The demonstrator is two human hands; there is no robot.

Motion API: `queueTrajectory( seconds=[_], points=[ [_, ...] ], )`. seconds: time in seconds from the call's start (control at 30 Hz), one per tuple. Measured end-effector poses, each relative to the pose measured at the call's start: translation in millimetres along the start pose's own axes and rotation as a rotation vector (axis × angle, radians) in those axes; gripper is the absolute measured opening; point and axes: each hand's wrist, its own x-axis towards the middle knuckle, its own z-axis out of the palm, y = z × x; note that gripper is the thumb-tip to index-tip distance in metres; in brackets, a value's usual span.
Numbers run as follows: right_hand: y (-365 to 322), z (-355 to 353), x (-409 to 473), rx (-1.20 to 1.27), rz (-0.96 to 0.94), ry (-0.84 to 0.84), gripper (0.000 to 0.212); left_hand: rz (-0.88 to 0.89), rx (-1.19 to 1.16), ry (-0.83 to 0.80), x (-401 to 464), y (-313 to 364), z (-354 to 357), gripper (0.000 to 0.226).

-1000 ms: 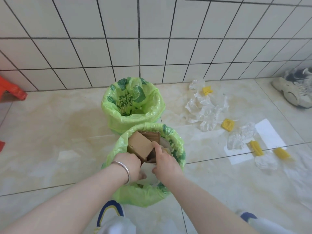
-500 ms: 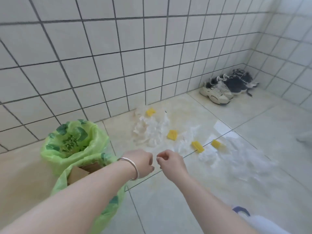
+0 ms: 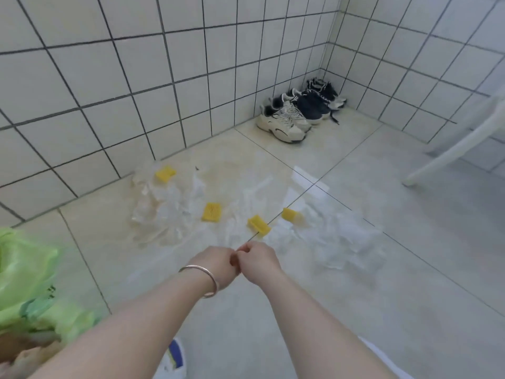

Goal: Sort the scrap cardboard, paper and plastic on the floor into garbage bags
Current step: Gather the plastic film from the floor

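Crumpled clear plastic [image 3: 166, 212] lies spread over the floor by the wall, with more crumpled plastic [image 3: 344, 239] to the right. Several yellow pieces [image 3: 211, 212] sit among it. A flat white paper sheet [image 3: 308, 184] lies behind them. My left hand [image 3: 216, 265], with a bracelet on the wrist, and my right hand [image 3: 258, 261] are held close together above the floor, fingers curled, holding nothing that I can make out. A green garbage bag [image 3: 30, 283] stands at the far left, brown cardboard showing at its bottom edge.
Several sneakers [image 3: 287, 121] stand in the tiled corner. A white chair leg [image 3: 451, 149] slants in at the right. My shoe tip [image 3: 173, 359] shows below my arms.
My hands have left the cardboard in the green bag and come away holding nothing. My view has swung right, onto the plastic and paper on the floor.
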Motion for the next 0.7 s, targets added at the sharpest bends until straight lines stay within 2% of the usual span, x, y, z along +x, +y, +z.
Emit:
queueTrajectory(
  seconds=[0.27, 0.43, 0.6, 0.7],
  points=[
    [19, -54, 62, 0.004, 0.062, 0.057, 0.022, 0.057, -0.246, -0.030, 75, 38, 1, 0.024],
    [37, -97, 96, 0.025, 0.104, 0.129, 0.023, 0.106, -0.291, -0.077, 124, 80, 4, 0.028],
    [66, -144, 111, 0.096, 0.174, 0.129, 0.020, 0.152, -0.240, -0.114, 157, 130, 11, 0.027],
    [84, -168, 115, 0.136, 0.222, 0.138, 0.024, 0.210, -0.082, -0.179, 173, 160, 15, 0.032]
  ],
)
